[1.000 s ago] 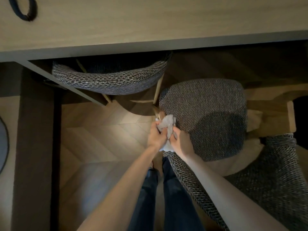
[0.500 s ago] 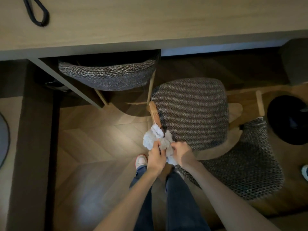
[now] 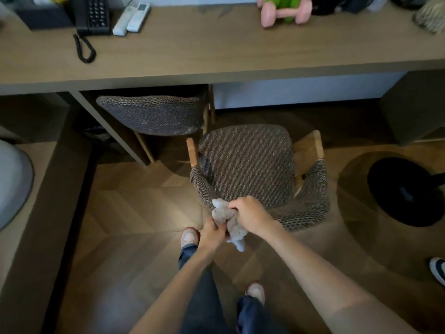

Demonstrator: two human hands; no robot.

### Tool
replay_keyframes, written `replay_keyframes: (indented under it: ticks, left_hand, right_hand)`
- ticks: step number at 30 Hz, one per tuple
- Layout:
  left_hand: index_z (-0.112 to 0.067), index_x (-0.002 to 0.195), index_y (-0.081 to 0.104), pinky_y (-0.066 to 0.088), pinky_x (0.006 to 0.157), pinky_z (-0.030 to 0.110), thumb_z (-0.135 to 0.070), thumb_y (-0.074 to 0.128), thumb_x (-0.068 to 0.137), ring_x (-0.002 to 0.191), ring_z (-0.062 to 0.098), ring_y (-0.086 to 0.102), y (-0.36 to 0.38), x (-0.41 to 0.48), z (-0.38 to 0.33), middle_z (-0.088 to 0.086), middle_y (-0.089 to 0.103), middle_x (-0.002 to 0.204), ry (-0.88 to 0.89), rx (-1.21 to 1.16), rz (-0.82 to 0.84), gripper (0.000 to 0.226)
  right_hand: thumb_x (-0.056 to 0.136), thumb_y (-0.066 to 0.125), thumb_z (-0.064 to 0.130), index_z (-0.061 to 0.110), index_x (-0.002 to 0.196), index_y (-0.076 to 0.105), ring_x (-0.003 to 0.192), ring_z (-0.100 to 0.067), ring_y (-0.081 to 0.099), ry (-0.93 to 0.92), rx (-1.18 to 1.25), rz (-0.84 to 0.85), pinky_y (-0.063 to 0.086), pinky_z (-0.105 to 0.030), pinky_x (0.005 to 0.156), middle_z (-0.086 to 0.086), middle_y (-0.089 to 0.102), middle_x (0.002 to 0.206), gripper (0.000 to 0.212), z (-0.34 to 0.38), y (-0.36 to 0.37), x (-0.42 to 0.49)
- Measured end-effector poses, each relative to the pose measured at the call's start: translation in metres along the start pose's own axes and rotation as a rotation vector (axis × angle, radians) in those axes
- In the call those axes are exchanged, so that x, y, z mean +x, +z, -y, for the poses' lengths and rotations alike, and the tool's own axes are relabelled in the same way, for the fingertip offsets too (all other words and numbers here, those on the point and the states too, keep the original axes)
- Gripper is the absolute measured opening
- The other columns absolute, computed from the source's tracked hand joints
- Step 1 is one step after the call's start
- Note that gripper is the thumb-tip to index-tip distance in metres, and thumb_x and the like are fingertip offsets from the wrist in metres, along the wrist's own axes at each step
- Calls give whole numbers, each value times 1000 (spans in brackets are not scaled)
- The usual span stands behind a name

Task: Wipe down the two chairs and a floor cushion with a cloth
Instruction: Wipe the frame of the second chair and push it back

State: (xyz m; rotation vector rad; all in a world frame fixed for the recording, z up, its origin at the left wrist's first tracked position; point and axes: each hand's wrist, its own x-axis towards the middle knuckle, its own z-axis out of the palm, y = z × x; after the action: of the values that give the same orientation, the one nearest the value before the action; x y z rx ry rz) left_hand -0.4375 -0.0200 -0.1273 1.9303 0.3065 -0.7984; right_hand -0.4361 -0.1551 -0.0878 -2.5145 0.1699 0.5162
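Your two hands are close together, both clamped on the crumpled white cloth (image 3: pixel 224 214). Your right hand (image 3: pixel 251 213) bunches its upper part in curled fingers, and your left hand (image 3: pixel 213 233) pinches it from below, just beside the right. A loose tail of the cloth hangs down beneath your right wrist. The cloth sits against the curved woven backrest of the nearer chair (image 3: pixel 248 165), at its left corner, and the chair's seat lies directly beyond your knuckles. Farther beyond and to the left of your left hand, the second chair (image 3: pixel 154 114) is tucked under the desk (image 3: pixel 216 54), with only its woven back showing. On the desk top, far beyond both hands, are a black telephone (image 3: pixel 92 14), two white remotes (image 3: pixel 131 16) and a pink dumbbell (image 3: pixel 286 13). Well off to the right of your right hand a dark round shape (image 3: pixel 404 191) lies on the wood floor; you cannot tell what it is. Your left shoe (image 3: pixel 189 237) shows just left of your left hand.
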Motion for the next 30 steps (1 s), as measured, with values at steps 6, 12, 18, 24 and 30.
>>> replay_keyframes:
  ticks: [6, 12, 18, 24, 30]
  left_hand:
    - [3, 106, 49, 59, 69, 33, 4, 50, 94, 83, 22, 70, 73, -56, -19, 21, 64, 99, 57, -250, 178, 12]
    - [-3, 106, 41, 58, 67, 27, 3, 43, 96, 98, 33, 63, 143, -84, -61, 18, 55, 101, 50, -206, 346, 11]
    - [-18, 90, 37, 58, 66, 27, -3, 46, 98, 81, 15, 62, 163, -91, -100, 6, 55, 94, 158, -180, 411, 19]
    - [-12, 106, 47, 58, 78, 36, -10, 53, 96, 94, 21, 64, 161, -79, -141, 15, 62, 107, 339, -56, 493, 12]
    - [-7, 127, 51, 56, 71, 21, -8, 51, 97, 83, 8, 68, 182, -68, -169, 12, 67, 111, 396, -44, 622, 29]
  right_hand:
    - [88, 52, -4, 12, 120, 65, 100, -28, 52, -36, -13, -71, 42, -35, 86, -11, 62, 108, 38, -59, -32, -77]
    - [77, 55, -10, 8, 100, 73, 90, -19, 64, 107, 184, -242, 41, -19, 70, -6, 71, 99, 35, -117, -63, -130]
    - [95, 42, 1, 20, 118, 64, 104, -14, 59, 293, 504, -419, 46, -21, 85, -2, 65, 116, 37, -138, -87, -154]
    - [96, 55, 30, 32, 126, 50, 103, 1, 62, 232, 971, -386, 51, -14, 77, 11, 62, 118, 31, -133, -107, -163]
    - [99, 49, 25, 25, 118, 50, 77, 8, 63, 361, 934, -637, 45, -4, 57, 7, 64, 100, 19, -156, -115, -145]
